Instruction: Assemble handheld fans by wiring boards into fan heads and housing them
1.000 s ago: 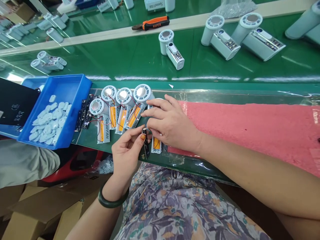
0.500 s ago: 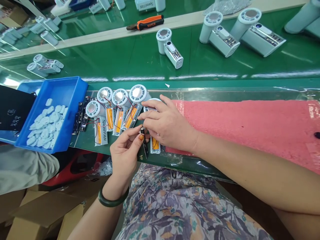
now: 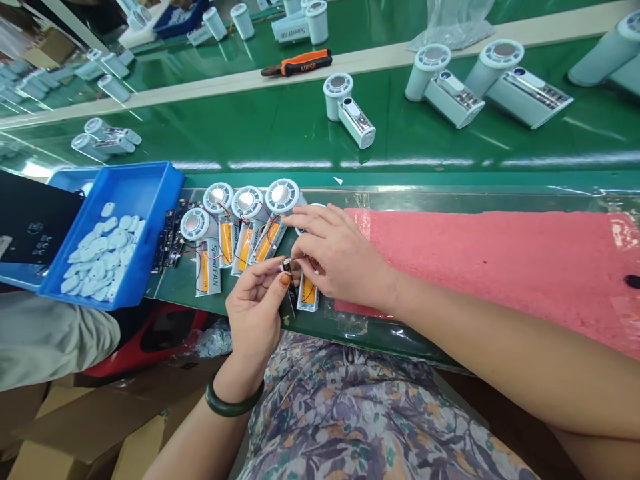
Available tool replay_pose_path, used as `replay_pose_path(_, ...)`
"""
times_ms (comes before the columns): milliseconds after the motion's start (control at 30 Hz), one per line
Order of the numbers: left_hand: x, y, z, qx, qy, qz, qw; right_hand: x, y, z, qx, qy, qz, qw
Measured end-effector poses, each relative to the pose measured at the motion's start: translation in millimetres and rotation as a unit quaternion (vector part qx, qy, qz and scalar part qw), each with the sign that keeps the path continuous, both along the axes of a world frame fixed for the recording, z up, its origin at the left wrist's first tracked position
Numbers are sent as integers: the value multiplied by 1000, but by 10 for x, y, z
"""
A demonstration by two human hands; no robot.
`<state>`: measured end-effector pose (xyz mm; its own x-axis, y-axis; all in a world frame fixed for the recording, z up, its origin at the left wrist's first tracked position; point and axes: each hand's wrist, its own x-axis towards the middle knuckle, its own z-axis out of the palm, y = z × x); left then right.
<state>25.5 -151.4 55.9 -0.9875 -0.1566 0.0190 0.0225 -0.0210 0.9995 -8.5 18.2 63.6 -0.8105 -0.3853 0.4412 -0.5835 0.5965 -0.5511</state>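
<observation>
My left hand (image 3: 257, 300) is closed, pinching a narrow black circuit board (image 3: 293, 297) upright between thumb and fingers. My right hand (image 3: 345, 257) reaches in from the right, thumb and forefinger closed together at the board's upper end. What they pinch is too small to make out. Under my right hand lies a handheld fan body (image 3: 307, 297), its orange battery showing and its round head partly covered. To the left, several more open fan bodies (image 3: 245, 233) lie close together, with red and black wires and orange batteries.
More black circuit boards (image 3: 169, 237) lie beside a blue bin (image 3: 165, 177) of small pale plastic pieces. A pink mat (image 3: 490, 260) is taped down at right. Beyond, assembled fans (image 3: 357, 123) rest on the green surface, with orange-handled pliers (image 3: 305, 63) on the ledge. A co-worker's sleeve (image 3: 50, 340) shows at left.
My right thumb and forefinger have closed in at the board's upper end. The board stays in my left hand. The whole view has shifted slightly, with things appearing lower and further right.
</observation>
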Motion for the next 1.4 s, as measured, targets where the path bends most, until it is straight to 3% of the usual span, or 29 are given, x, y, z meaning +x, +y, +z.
replay_pose_path(433,-25,12,-33,-16,31,5,999,-36,13,-2,-23,-12,24,999)
replay_pose_path(867,-67,-37,-76,-56,90,-39,994,-75,53,-3,-22,-25,54,998)
replay_pose_path(1400,-103,-74,-111,-25,76,-57,995,-98,67,22,-2,-29,69,997)
